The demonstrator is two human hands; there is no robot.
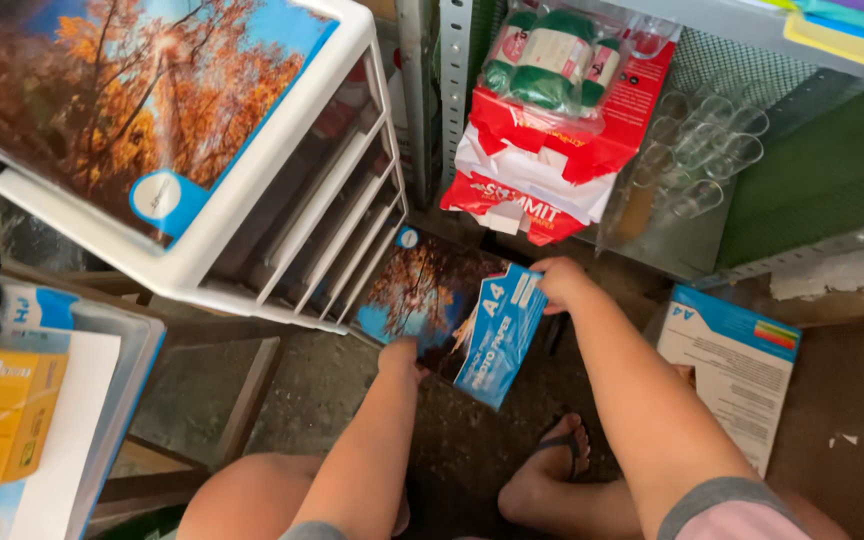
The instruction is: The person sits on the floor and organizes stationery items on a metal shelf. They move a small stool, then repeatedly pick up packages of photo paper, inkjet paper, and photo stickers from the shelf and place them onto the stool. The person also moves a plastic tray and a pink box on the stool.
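Below the tilted white drawer unit (252, 190), near floor level, a pack of photo paper (447, 310) is held between both hands; its face shows autumn trees and a blue band at the right end. The left hand (399, 357) is closed on the lower edge of the pack, fingers hidden behind it; the right hand (559, 283) is clenched over the upper right corner at the blue band. The pack is tilted, its upper left corner just beside the lowest drawer slots of the unit; contact with the unit cannot be determined. A second, larger sheet with the same tree print (122, 100) lies on top of the unit. On the metal shelf (652, 230) behind, a red-and-white paper ream (542, 170) is stacked under green yarn balls (547, 55); clear plastic cups (702, 150) lie beside it. A blue-and-white box (732, 370) rests on the floor at the right; a yellow box (2, 410) sits at the left. The step in hand is judged to be the carrying or positioning of the pack, mid-handling; a firm two-handed grip and levelling of the pack are called for, since the pack is flexible and the drawer openings are narrow.
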